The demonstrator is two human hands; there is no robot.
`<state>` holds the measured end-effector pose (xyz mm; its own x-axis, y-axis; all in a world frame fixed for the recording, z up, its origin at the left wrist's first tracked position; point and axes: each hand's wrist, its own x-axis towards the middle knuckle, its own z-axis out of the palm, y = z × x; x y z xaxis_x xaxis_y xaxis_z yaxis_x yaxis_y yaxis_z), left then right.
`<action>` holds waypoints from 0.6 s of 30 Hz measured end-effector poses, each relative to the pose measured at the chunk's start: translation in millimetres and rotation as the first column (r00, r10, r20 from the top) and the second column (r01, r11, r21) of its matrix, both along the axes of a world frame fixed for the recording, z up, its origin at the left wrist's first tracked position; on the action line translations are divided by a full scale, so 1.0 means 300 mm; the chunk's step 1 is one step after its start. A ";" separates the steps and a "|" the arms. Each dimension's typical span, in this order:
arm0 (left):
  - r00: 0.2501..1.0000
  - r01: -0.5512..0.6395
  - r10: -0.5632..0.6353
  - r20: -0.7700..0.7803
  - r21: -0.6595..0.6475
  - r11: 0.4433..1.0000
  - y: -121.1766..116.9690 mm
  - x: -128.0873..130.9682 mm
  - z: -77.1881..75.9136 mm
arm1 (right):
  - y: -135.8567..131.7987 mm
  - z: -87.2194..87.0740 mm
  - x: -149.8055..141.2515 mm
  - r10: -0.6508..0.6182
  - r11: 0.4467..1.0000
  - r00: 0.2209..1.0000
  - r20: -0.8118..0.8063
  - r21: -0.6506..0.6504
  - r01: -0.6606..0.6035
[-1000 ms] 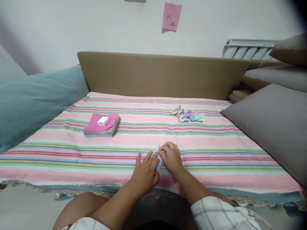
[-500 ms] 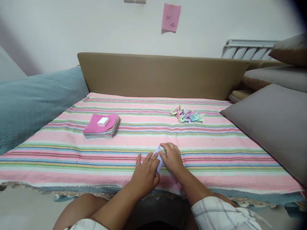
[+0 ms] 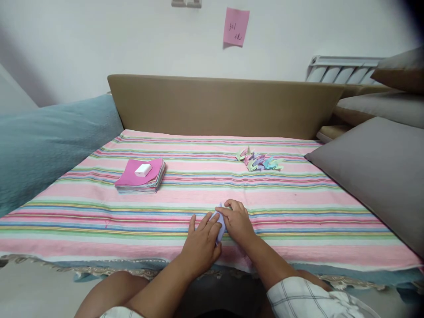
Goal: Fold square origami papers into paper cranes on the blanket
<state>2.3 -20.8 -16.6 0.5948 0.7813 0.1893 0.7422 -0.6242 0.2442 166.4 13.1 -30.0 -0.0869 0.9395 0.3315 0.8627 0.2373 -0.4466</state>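
Observation:
A small piece of folded lilac paper [image 3: 221, 229] lies on the striped cloth in front of me, narrow and pointed at its top. My left hand [image 3: 202, 240] holds it from the left, index finger bent over the paper and thumb by its lower tip, while the outer fingers spread onto the cloth. From the right, my right hand [image 3: 237, 223] grips the upper part, its index finger stretched across just below the top point. Fingers cover much of the paper, so the folds are mostly hidden.
Pink-topped stacked paper sheets [image 3: 137, 187] with a small white block [image 3: 143, 170] on top sit at the left. Several folded paper pieces [image 3: 260, 162] lie in a pastel cluster farther back. A grey cushion [image 3: 374, 163] borders the right; a brown backrest [image 3: 225, 106] stands behind.
My right index finger has shifted left across the paper's upper tip, and the other right fingers have curled more. My left hand stays nearly in place. The view has tilted slightly.

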 end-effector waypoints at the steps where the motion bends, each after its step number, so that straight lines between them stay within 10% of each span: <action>1: 1.000 0.000 0.000 0.000 -0.003 1.000 0.000 0.000 0.000 | 0.000 0.000 -0.001 -0.004 1.000 1.000 0.010 -0.004 0.004; 18: 0.997 0.068 -0.068 0.033 0.020 0.998 -0.003 -0.045 0.026 | 0.004 -0.002 0.002 0.006 1.000 0.999 0.051 0.000 -0.006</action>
<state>-11.4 -21.5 -8.8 0.6395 0.7354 0.2242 0.6895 -0.6776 0.2560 167.1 14.4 -30.6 -0.1092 0.9389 0.3263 0.8831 0.2424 -0.4018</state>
